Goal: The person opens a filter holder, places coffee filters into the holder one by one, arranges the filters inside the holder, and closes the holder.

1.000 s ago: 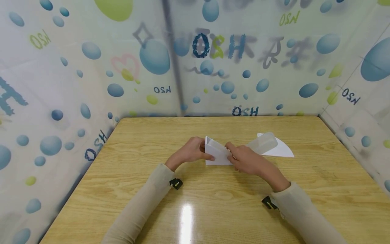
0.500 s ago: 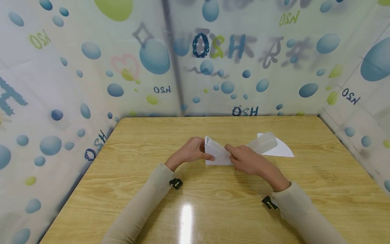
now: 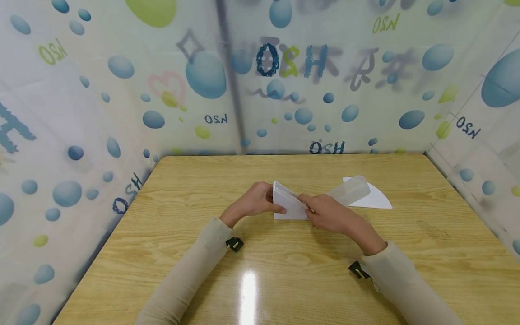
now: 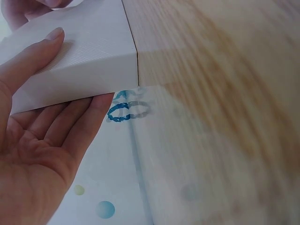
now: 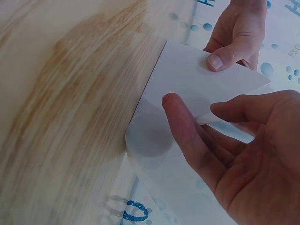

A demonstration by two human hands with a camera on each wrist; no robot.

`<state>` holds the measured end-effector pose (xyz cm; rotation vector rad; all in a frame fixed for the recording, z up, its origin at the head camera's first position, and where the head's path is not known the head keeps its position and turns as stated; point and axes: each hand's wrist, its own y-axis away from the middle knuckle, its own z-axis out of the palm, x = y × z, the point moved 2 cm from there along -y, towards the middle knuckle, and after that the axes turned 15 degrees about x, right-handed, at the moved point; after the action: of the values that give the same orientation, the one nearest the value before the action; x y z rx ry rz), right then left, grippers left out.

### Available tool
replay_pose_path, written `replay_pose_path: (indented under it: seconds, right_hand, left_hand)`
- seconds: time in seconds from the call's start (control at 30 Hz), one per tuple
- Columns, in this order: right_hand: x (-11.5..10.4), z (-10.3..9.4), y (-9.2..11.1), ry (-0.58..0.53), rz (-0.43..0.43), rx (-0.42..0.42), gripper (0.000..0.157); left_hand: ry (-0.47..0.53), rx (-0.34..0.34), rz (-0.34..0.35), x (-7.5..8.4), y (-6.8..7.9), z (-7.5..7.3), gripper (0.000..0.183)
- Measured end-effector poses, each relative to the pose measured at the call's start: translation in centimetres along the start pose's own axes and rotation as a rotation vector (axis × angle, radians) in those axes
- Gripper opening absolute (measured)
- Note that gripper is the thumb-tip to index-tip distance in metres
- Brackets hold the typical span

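A white box [image 3: 289, 208] with a sloping top edge stands upright on the table. My left hand [image 3: 257, 198] grips its tall left end, thumb on the near face and fingers behind, as the left wrist view shows too. At the low right end, my right hand [image 3: 327, 211] has its fingers curled at the sloping edge; one fingertip lies over the near face in the right wrist view. A thin white insert shows inside the opening, mostly hidden. Behind the right hand lies a translucent plastic cover [image 3: 352, 190], partly over a white fan-shaped paper [image 3: 374, 198].
The wooden table [image 3: 183, 189] carries all of this, and its far edge meets a printed curtain [image 3: 252, 104]. Both sleeves have a dark buckle near the wrist, the left buckle [image 3: 234, 244] and right buckle [image 3: 359, 270] hanging just above the tabletop.
The right fingertips have slid slightly left and down along the sloping edge. Less of the white insert shows above the box's rim. The left hand stays in place.
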<state>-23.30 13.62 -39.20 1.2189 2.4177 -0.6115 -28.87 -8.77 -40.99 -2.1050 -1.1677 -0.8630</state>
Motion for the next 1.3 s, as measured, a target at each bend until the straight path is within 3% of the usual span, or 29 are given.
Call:
replay_pose_path:
  seconds: [0.2,0.67,1.13,1.3]
  right_hand:
    - [0.08,0.07,-0.11,0.006,0.012,-0.016,0.028]
    - [0.01,-0.27,0.22,-0.011,0.043,-0.014,0.036]
    - [0.0,-0.32,0.13,-0.02,0.029,0.013,0.036]
    - [-0.33,-0.6,0.24,0.046,0.015,0.054,0.033]
  left_hand:
    - [0.003,0.0,-0.003,0.11,0.05,-0.05,0.034]
    - [0.028,0.0,-0.008,-0.05,0.05,0.03,0.034]
    - [0.017,0.0,-0.009,-0.04,0.06,0.01,0.035]
    - [0.017,0.001,-0.006,0.07,0.1,-0.04,0.035]
